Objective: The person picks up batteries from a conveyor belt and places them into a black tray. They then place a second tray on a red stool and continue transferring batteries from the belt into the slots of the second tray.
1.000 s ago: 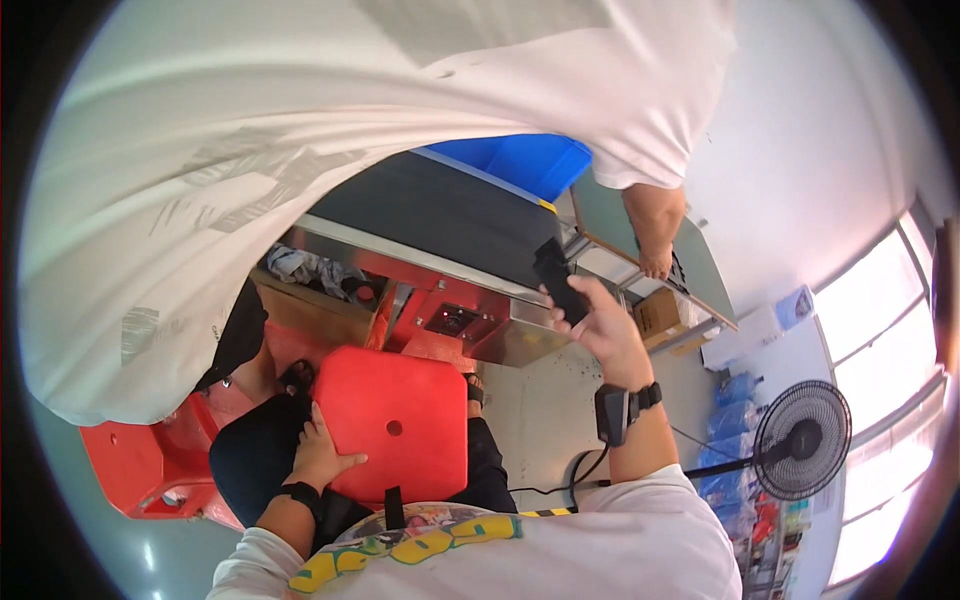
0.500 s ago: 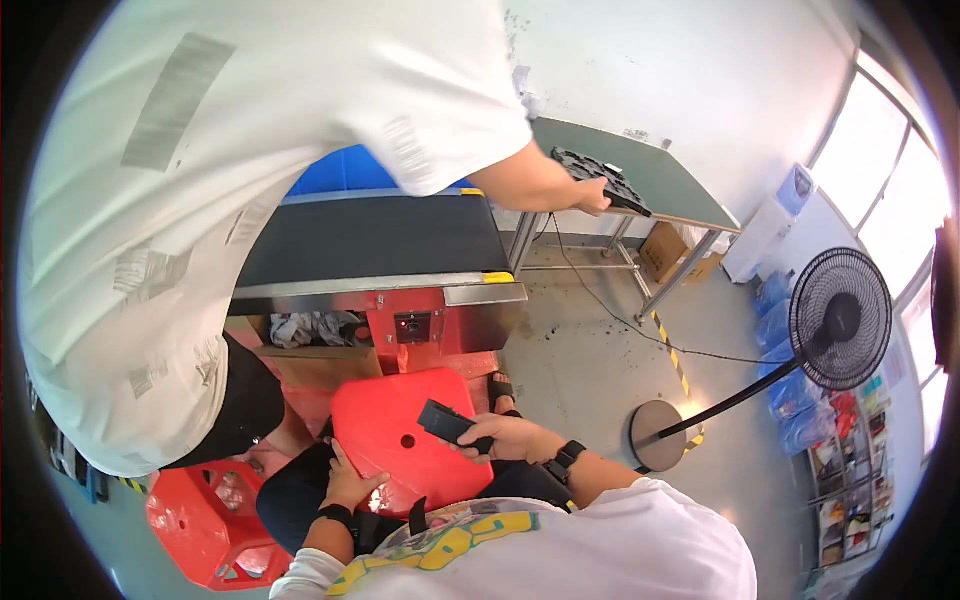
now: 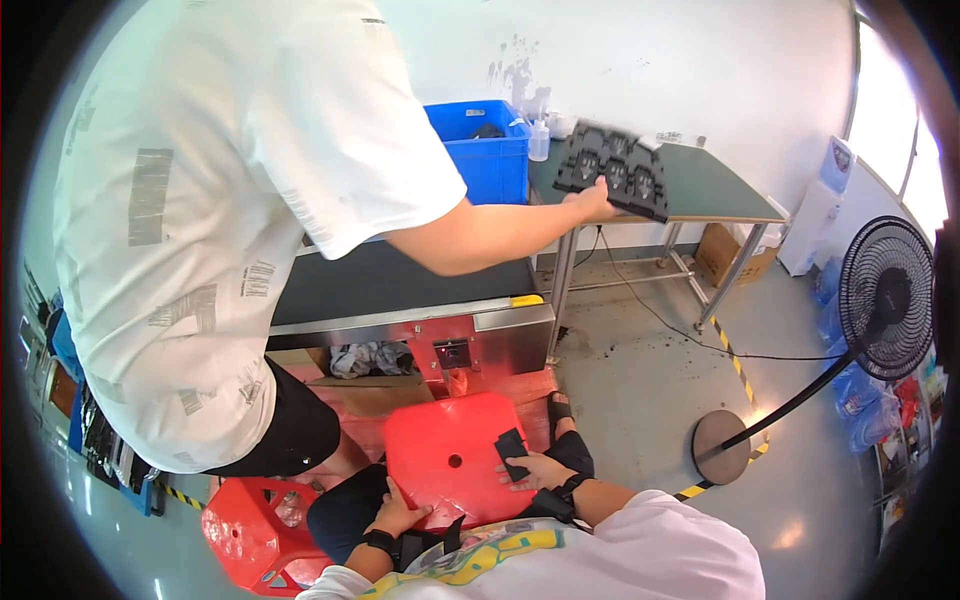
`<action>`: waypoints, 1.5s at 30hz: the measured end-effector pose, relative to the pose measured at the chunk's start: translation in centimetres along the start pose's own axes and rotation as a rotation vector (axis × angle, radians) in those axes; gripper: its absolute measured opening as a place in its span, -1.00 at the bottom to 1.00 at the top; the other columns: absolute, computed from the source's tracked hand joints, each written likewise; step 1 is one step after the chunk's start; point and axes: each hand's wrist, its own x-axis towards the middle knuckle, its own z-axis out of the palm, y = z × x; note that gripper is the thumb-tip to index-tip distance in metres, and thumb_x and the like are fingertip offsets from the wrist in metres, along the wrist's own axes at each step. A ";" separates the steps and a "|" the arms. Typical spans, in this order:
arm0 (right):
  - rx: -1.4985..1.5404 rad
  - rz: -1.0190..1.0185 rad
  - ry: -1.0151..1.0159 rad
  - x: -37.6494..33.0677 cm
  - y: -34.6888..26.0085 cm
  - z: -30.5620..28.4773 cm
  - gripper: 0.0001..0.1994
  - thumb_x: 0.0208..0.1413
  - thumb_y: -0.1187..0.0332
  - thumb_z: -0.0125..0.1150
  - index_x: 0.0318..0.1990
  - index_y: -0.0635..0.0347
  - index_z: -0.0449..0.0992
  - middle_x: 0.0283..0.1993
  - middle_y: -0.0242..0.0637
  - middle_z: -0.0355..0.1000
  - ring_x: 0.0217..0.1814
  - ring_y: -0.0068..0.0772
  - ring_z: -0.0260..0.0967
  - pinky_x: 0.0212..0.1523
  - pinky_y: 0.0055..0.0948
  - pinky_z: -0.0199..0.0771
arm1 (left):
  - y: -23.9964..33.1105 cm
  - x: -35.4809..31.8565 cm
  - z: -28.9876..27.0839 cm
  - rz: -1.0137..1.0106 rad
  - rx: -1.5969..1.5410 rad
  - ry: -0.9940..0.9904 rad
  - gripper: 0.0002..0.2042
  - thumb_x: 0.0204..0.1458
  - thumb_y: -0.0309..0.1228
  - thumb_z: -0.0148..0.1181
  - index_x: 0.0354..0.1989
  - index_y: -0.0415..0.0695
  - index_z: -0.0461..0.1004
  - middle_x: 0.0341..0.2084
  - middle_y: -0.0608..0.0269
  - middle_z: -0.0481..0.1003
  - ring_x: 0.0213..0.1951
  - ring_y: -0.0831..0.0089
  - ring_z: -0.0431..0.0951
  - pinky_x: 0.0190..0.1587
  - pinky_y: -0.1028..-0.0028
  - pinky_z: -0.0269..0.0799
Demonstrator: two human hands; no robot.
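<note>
One green bench (image 3: pixel 705 180) is standing at one o'clock; left hand (image 3: pixel 397 514) is resting outspread on red stool (image 3: pixel 445 435), right hand (image 3: pixel 541 471) clasping black object (image 3: pixel 511 447).

Just below the red stool (image 3: pixel 425 435), your white shirt (image 3: pixel 640 550) carries a row of large yellow letters (image 3: pixel 500 558) edged in green, bent by the cloth's folds. Up and left of the stool, your co-worker's white shirt (image 3: pixel 230 90) bears grey striped patches (image 3: pixel 150 195), some like barcodes, with no characters you could read. To the stool's right, yellow-and-black warning tape (image 3: pixel 744 376) marks the floor (image 3: pixel 630 430). Above the stool, a small pale label on the blue bin (image 3: pixel 490 170) is illegible.
</note>
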 end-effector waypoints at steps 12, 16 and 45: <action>-0.114 0.012 -0.055 -1.1 -1.2 -0.1 -0.61 0.12 0.35 0.09 0.11 0.03 0.22 0.09 -0.28 0.33 0.10 -0.28 0.31 -0.02 -0.23 0.39 | 1.3 -1.2 -1.0 0.035 0.040 -0.022 0.27 -0.39 0.09 0.36 0.27 -0.30 -0.50 0.12 -0.29 0.09 0.13 -0.06 0.23 0.13 0.29 0.21; -0.125 0.014 -0.101 -0.7 -0.9 -0.5 -0.59 0.13 0.34 0.07 0.14 0.02 0.19 0.11 -0.25 0.31 0.11 -0.23 0.30 -0.03 -0.19 0.41 | 1.3 -2.0 -1.4 0.040 0.034 -0.001 0.23 -0.37 0.07 0.35 0.28 -0.30 -0.45 0.11 -0.26 0.11 0.12 -0.04 0.24 0.13 0.29 0.21; -0.123 0.011 -0.081 -1.1 -1.0 -0.5 -0.59 0.14 0.32 0.06 0.14 0.04 0.16 0.10 -0.20 0.32 0.07 -0.16 0.33 -0.04 -0.12 0.41 | 0.2 -1.0 -0.1 0.072 0.075 0.030 0.18 -0.31 0.10 0.30 0.28 -0.29 -0.41 0.08 -0.30 0.13 0.09 -0.08 0.26 0.12 0.23 0.23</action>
